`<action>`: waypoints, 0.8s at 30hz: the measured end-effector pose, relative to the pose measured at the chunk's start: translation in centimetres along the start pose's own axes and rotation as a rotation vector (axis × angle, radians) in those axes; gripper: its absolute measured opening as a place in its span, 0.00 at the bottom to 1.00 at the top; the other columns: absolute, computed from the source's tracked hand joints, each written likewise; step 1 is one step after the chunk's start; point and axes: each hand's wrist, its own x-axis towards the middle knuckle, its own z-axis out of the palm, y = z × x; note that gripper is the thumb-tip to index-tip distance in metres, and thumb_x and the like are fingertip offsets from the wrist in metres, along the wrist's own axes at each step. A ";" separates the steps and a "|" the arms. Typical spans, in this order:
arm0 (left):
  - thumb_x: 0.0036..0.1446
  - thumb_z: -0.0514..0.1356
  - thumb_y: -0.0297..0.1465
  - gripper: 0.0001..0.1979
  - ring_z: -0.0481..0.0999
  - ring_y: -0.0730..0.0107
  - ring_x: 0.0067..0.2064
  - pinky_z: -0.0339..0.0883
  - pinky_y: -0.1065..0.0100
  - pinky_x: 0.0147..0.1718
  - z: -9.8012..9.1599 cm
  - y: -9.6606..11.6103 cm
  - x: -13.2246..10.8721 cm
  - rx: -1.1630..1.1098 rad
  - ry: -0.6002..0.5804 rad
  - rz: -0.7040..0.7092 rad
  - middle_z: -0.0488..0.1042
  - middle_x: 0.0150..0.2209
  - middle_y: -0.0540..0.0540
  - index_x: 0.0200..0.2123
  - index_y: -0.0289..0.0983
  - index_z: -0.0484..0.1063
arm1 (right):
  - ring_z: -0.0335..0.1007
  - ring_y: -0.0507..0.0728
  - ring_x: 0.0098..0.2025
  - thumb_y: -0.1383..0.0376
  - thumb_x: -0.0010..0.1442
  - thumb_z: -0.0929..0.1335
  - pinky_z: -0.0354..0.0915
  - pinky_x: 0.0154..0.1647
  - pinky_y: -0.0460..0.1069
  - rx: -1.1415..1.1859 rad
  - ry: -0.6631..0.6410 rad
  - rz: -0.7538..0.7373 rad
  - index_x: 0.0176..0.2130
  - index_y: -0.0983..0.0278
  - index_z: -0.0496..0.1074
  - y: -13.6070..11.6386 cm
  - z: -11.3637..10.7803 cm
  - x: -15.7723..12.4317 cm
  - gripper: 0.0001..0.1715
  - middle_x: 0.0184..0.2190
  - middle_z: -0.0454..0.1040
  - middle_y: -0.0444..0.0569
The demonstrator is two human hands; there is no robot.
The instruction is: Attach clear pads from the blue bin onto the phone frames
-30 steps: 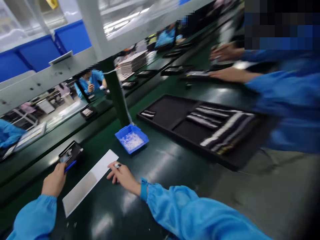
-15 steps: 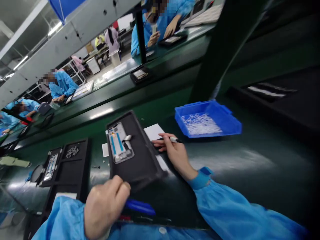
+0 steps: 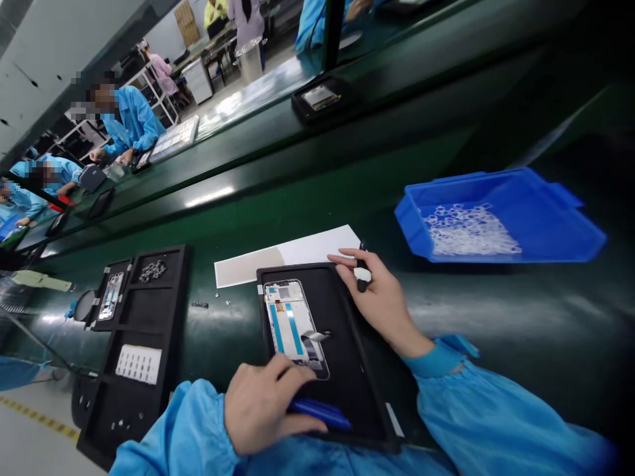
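A black tray (image 3: 347, 370) lies in front of me with a phone frame (image 3: 295, 327) in it, white with two blue strips. My left hand (image 3: 262, 406) is closed around a blue tool (image 3: 320, 413) at the tray's near edge, its fingers touching the bottom of the phone frame. My right hand (image 3: 380, 297) rests on the tray's far right corner, closed on a small black and white pen-like tool (image 3: 362, 274). A white sheet (image 3: 288, 254) lies just beyond the tray.
A blue bin (image 3: 501, 215) of small clear rings stands at the right. A long black tray (image 3: 136, 344) with compartments, another phone frame and small parts sits at the left. Other workers in blue coats sit across the green conveyor (image 3: 278, 165).
The black tray with the phone frame has come nearer and straightened in front of me. My left hand now touches the frame; my right hand has shifted onto the tray's corner.
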 end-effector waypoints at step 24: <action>0.64 0.62 0.32 0.10 0.78 0.69 0.41 0.68 0.72 0.38 0.4 -10.7 1.6 -0.018 0.499 -0.733 0.76 0.43 0.49 0.48 0.42 0.77 | 0.71 0.66 0.50 0.53 0.59 0.65 0.68 0.48 0.57 -0.164 -0.138 -0.015 0.50 0.60 0.70 0.0 -0.1 0.3 0.22 0.46 0.75 0.51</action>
